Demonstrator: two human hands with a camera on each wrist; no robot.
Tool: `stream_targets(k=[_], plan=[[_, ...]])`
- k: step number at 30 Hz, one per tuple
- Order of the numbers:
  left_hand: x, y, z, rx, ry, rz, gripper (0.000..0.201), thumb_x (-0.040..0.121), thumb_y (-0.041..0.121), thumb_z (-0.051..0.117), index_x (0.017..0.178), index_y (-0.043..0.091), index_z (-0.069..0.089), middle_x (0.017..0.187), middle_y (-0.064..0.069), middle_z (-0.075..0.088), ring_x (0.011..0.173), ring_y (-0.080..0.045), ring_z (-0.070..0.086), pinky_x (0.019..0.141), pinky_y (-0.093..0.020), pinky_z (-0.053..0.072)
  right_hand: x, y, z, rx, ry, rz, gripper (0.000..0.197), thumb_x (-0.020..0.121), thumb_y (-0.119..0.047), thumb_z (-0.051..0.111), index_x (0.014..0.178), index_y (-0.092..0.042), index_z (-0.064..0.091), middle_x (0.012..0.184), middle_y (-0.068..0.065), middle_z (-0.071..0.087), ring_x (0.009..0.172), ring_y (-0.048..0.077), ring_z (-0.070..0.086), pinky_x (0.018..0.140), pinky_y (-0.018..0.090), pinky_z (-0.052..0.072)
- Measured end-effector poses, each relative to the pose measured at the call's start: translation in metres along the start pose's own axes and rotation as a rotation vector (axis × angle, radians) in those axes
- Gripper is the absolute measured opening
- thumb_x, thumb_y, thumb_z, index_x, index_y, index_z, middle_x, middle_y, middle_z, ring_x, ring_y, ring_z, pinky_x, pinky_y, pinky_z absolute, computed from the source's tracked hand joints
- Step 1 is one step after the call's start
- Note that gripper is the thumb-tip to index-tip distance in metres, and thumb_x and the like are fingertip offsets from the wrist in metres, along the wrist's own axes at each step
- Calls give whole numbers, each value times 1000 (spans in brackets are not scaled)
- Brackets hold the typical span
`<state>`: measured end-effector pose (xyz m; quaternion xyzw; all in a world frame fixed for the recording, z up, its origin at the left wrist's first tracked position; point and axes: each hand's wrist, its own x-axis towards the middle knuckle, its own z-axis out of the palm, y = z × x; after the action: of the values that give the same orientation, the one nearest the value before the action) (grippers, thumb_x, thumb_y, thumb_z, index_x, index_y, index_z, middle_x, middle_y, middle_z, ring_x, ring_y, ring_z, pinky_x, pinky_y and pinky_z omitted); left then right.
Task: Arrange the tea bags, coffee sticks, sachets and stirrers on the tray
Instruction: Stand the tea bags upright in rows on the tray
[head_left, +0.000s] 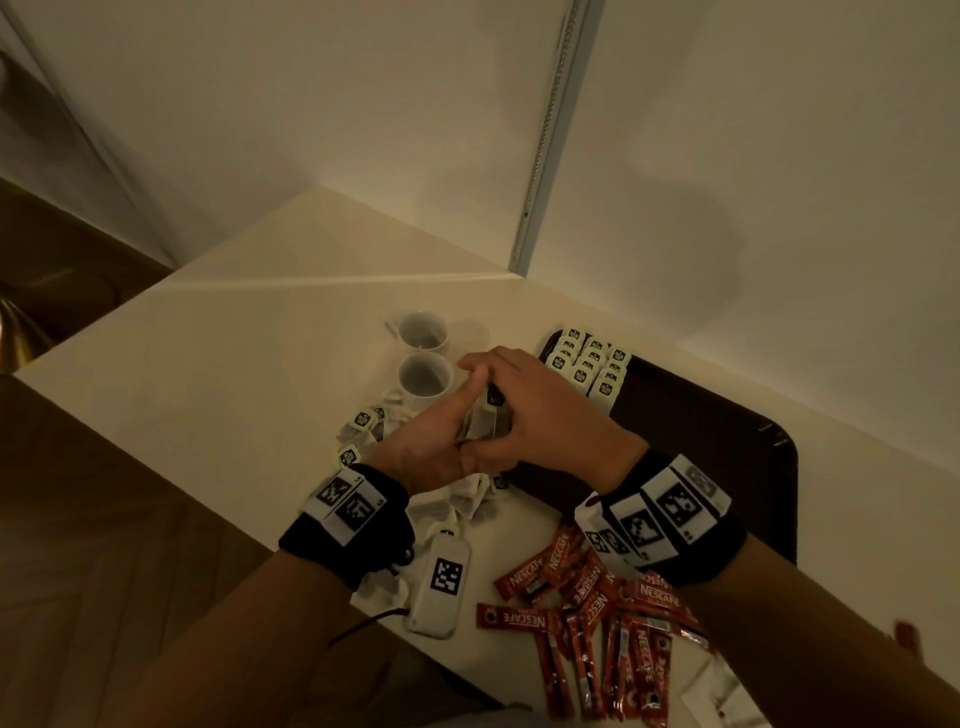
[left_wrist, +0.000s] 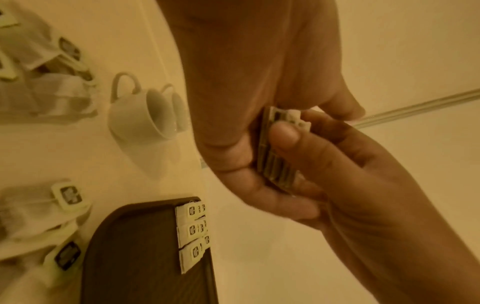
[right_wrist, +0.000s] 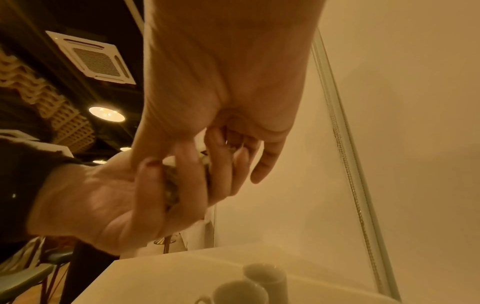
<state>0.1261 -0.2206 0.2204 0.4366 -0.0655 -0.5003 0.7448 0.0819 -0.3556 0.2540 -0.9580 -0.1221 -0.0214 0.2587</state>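
Both hands together over the table (head_left: 218, 364) — left hand (head_left: 426, 441) and right hand (head_left: 540, 410) clasp a small stack of tea bags (head_left: 485, 421), apparently squaring it. Next likely: set it beside the rows on the dark tray (head_left: 727, 441). Flat pale bags, green-edged tags — loose ones (head_left: 358, 436) wait.

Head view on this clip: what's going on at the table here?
A person is sorting drink supplies onto a dark tray. Both hands meet above the table: the left hand and right hand together grip a small stack of tea bags, squaring it up. Rows of tea bags already fill the tray's far corner. Loose tea bags and red coffee sticks lie on the table, beside two white cups.
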Motion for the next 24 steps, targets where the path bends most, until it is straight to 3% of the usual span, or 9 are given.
stream_targets(k=[4,6,9,12,14,20,22,24], plan=[[2,7,4,80,28,85,46,78,48,48,103,12,61,94,-6,66,81,-11,66,64,-23,55,-1,2,-19,83,59,-16,84,63,-45,82,133,-16,46,121,-3,51,109,6,45,90,17,37],[3,12,9,179,86,157,47,76,54,45,92,13,61,77,-2,62,65,-8,61,52,-19,48,-2,4,-26,143,151,-48,68,67,-40,81,124,-15,54,112,-3,53,100,2,46,86,13,38],[5,19,17,263,109,242,54,77,60,38,91,13,59,64,-1,60,59,-11,59,47,-19,44,0,7,-35,137,238,-65,32,78,-24,74,106,-12,64,90,-3,57,82,4,51,73,15,43],[8,22,23,266,94,265,58,75,63,33,88,14,60,64,-1,61,57,-12,60,45,-20,44,1,8,-42,189,274,-47,17,81,-21,70,96,-13,67,82,-6,62,76,4,57,66,15,45],[11,22,25,249,74,251,63,74,65,29,87,13,61,64,-1,62,57,-12,61,44,-19,45,2,8,-48,283,286,-21,12,83,-19,69,93,-13,69,80,-6,66,73,3,61,66,10,43],[14,20,27,149,80,188,68,76,66,22,93,13,60,67,-1,63,54,-11,59,41,-18,42,3,9,-67,422,244,96,3,86,-17,67,87,-15,70,78,-8,68,70,2,62,69,11,45],[16,21,25,158,150,211,63,76,64,29,99,13,57,74,-2,63,49,-10,56,40,-18,41,3,10,-74,451,230,139,4,87,-17,66,87,-16,69,76,-5,68,66,1,59,63,12,46],[18,25,21,244,216,280,57,76,63,47,101,12,54,84,-6,61,46,-10,53,40,-19,40,3,11,-80,416,228,148,3,87,-17,65,88,-15,68,71,-7,66,62,-1,58,59,9,44]])
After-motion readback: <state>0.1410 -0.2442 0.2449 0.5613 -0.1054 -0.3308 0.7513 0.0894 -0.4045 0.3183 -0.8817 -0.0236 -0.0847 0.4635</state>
